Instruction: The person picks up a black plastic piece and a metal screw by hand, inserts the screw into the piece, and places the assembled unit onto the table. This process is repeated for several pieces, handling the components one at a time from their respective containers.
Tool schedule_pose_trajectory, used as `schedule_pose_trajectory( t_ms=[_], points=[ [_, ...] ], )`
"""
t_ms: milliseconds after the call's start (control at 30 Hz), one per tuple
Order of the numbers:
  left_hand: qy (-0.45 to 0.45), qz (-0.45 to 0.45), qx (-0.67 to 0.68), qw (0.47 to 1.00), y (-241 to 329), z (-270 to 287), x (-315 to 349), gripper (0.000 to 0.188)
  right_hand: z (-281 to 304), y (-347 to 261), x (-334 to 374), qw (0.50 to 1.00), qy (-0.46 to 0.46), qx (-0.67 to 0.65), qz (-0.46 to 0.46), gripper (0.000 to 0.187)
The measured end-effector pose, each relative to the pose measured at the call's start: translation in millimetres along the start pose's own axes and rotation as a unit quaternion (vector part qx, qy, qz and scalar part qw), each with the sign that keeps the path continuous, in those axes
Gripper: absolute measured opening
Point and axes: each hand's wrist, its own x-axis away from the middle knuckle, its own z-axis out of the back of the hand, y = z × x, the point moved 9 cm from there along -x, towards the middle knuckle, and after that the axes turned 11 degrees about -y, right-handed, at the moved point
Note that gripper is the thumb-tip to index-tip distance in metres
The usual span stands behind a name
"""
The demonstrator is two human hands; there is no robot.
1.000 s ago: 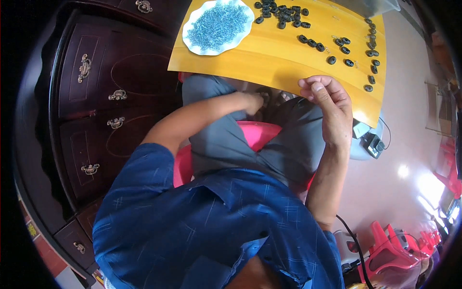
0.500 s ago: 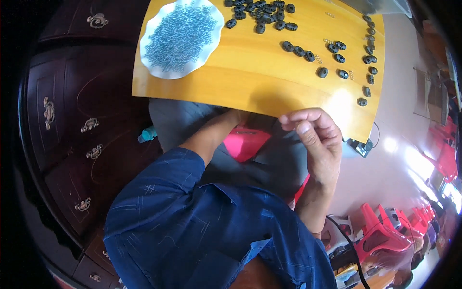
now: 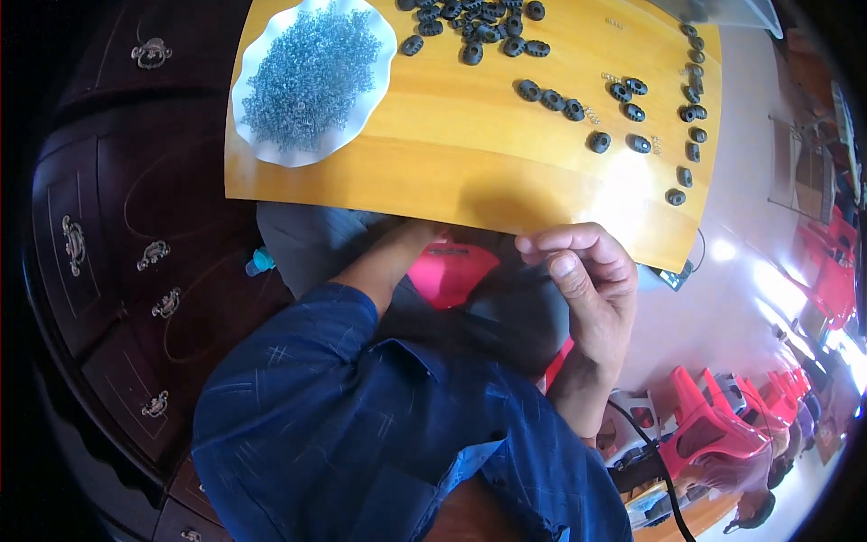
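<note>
A navy shirt [image 3: 307,415] fills the near ground, its creased woven cloth marked with thin pale crosshatched lines. The left forearm [image 3: 388,262] runs out of its sleeve and under the front edge of the counter [image 3: 452,163]; the left hand is out of sight there, so I cannot tell how it stands or what it has. The right hand [image 3: 596,298] is raised by that edge, fingers half curled, thumb tip close to the forefinger; whether something tiny sits between them I cannot tell.

Below are soft grey trousers [image 3: 528,307] and, between the thighs, a smooth pink plastic seat [image 3: 452,280].

The counter is a glossy yellow board with faint wood grain. At its left lies a white dish [image 3: 366,108] with a wavy, scalloped rim, heaped with small, glinting bluish pieces [image 3: 312,81]. Ribbed, oval black pieces [image 3: 599,142] lie singly and in small groups beyond the right hand; more form a line down the right edge and a loose cluster toward the far side. Thin wire coils [image 3: 657,144] lie among them. A translucent plastic bin [image 3: 722,14] stands at the far right corner.

To the left, dark polished drawers [image 3: 199,154] carry ornate metal handles [image 3: 74,244]; to the right, moulded pink stools [image 3: 733,441] stand on the smooth floor [image 3: 668,339].
</note>
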Motion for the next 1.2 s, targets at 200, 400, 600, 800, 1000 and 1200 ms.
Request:
schedule_pose_trajectory(
  t_ms=[200, 400, 600, 800, 1000, 1200],
  points=[
    [-0.008, 0.012, 0.025, 1.0, -7, -4, 0, 0.055, 2, 2, 0, 1.0, 0.005, 0.004, 0.003, 0.018],
    [-0.024, 0.019, 0.048, 0.998, -18, -6, -8, 0.055, 8, 6, -6, 1.0, 0.019, 0.017, -0.009, 0.018],
    [-0.033, 0.029, 0.072, 0.996, -28, -3, -20, 0.055, 10, 10, -7, 0.999, 0.024, 0.022, -0.016, 0.016],
    [-0.026, 0.028, 0.076, 0.996, -44, -17, -3, 0.056, 8, 3, 1, 1.0, 0.026, 0.0, -0.003, 0.015],
    [-0.018, 0.035, 0.075, 0.996, -34, -13, -14, 0.056, 7, 0, 0, 1.0, 0.029, -0.008, -0.007, 0.014],
    [-0.012, 0.045, 0.081, 0.996, -47, -9, -19, 0.056, 5, 2, 0, 1.0, 0.019, 0.017, 0.002, 0.014]
  ],
)
